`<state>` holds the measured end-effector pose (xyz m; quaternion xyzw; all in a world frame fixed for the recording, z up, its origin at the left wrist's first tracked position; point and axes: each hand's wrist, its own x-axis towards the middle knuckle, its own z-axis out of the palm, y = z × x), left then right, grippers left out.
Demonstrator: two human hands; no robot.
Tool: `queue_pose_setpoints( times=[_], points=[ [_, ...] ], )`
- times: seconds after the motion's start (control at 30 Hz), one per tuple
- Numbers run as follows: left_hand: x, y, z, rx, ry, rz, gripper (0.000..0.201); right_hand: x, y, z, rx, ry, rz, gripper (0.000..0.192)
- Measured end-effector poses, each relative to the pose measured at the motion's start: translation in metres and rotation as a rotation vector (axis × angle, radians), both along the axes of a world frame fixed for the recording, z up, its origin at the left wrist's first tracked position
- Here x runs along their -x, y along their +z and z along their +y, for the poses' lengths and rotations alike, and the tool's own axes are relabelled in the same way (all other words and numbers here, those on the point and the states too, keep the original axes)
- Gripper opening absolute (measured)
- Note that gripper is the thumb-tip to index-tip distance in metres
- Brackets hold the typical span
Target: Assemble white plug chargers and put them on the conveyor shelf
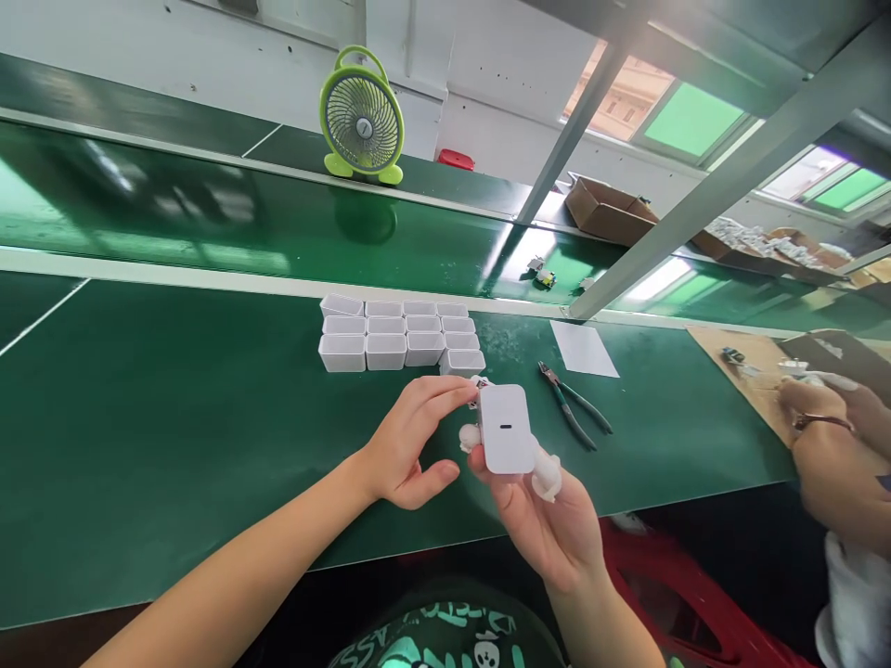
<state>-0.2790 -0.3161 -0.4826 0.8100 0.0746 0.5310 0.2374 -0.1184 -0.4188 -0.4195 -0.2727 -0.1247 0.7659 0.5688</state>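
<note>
My right hand [549,529] is closed around a white charger housing [507,450], its face with one small dark slot turned toward me. White finger covers [547,478] sit on some of its fingertips. My left hand [421,441] reaches in from the left, fingers stretched out and thumb apart. Its fingertips touch a small part [479,385] with metallic and dark bits at the housing's upper left edge; how this part sits against the housing is hidden. Just beyond my hands, rows of white open-topped cases [386,351] stand on the green table [229,390].
Green-handled cutting pliers [572,408] lie to the right, near a white paper sheet [585,348]. A green fan [362,116] stands behind the conveyor belt [432,246], which carries small parts [543,274]. At far right, a co-worker's hands [821,417] work over cardboard [744,371].
</note>
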Motion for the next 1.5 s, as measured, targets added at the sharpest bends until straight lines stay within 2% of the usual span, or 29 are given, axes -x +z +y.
queue_pose_setpoints(
  times=[0.17, 0.27, 0.33, 0.43, 0.47, 0.53, 0.6, 0.63, 0.67, 0.73, 0.8, 0.87, 0.93, 1.0, 1.1, 1.2, 1.27, 1.37, 1.5],
  points=[
    [0.0, 0.003, -0.002, -0.015, 0.014, -0.014, 0.063, 0.003, 0.006, -0.003, 0.031, 0.036, 0.005, 0.022],
    [0.0, 0.002, -0.004, 0.024, 0.079, -0.051, 0.057, -0.001, 0.001, 0.0, -0.039, 0.044, -0.176, 0.025],
    [-0.002, -0.001, -0.002, 0.102, 0.178, -0.15, 0.05, -0.009, -0.007, 0.004, -0.206, -0.028, -0.492, 0.027],
    [-0.004, -0.003, 0.003, 0.231, 0.345, -0.34, 0.043, -0.027, -0.025, 0.008, -0.538, -0.183, -1.135, 0.032],
    [-0.004, -0.004, 0.005, 0.261, 0.382, -0.382, 0.042, -0.034, -0.031, 0.008, -0.605, -0.241, -1.327, 0.034],
    [-0.004, -0.003, 0.009, 0.296, 0.42, -0.432, 0.041, -0.044, -0.043, 0.008, -0.642, -0.415, -1.617, 0.03],
    [-0.005, -0.002, 0.012, 0.304, 0.424, -0.449, 0.04, -0.047, -0.054, 0.008, -0.665, -0.514, -1.773, 0.024],
    [-0.005, -0.002, 0.012, 0.302, 0.422, -0.449, 0.04, -0.047, -0.058, 0.009, -0.701, -0.49, -1.815, 0.022],
    [-0.005, -0.002, 0.012, 0.299, 0.42, -0.444, 0.04, -0.045, -0.063, 0.01, -0.752, -0.406, -1.848, 0.022],
    [-0.006, -0.002, 0.011, 0.292, 0.415, -0.425, 0.041, -0.039, -0.071, 0.014, -0.829, -0.148, -1.885, 0.026],
    [-0.006, -0.002, 0.009, 0.28, 0.404, -0.399, 0.04, -0.036, -0.075, 0.019, -0.829, 0.009, -1.908, 0.029],
    [-0.004, -0.001, 0.007, 0.274, 0.393, -0.37, 0.04, -0.035, -0.076, 0.02, -0.786, 0.051, -1.878, 0.027],
    [-0.003, 0.0, 0.006, 0.252, 0.359, -0.321, 0.042, -0.035, -0.07, 0.019, -0.704, 0.015, -1.707, 0.022],
    [-0.001, 0.003, 0.004, 0.178, 0.281, -0.221, 0.047, -0.031, -0.058, 0.015, -0.546, -0.056, -1.358, 0.025],
    [-0.001, 0.007, 0.001, -0.031, 0.129, -0.047, 0.058, -0.018, -0.034, 0.005, -0.239, -0.163, -0.747, 0.049],
    [-0.002, 0.007, -0.002, -0.143, 0.079, -0.004, 0.065, -0.005, -0.017, -0.004, 0.014, -0.117, -0.368, 0.059],
    [-0.002, 0.006, -0.002, -0.151, 0.094, -0.005, 0.068, 0.0, -0.013, -0.007, 0.116, -0.056, -0.204, 0.058],
    [0.0, 0.005, -0.001, -0.163, 0.11, 0.01, 0.07, 0.003, -0.011, -0.009, 0.169, 0.002, -0.029, 0.045],
    [0.001, 0.006, 0.0, -0.159, 0.125, 0.007, 0.069, 0.004, -0.007, -0.008, 0.191, 0.037, 0.061, 0.034]
  ],
)
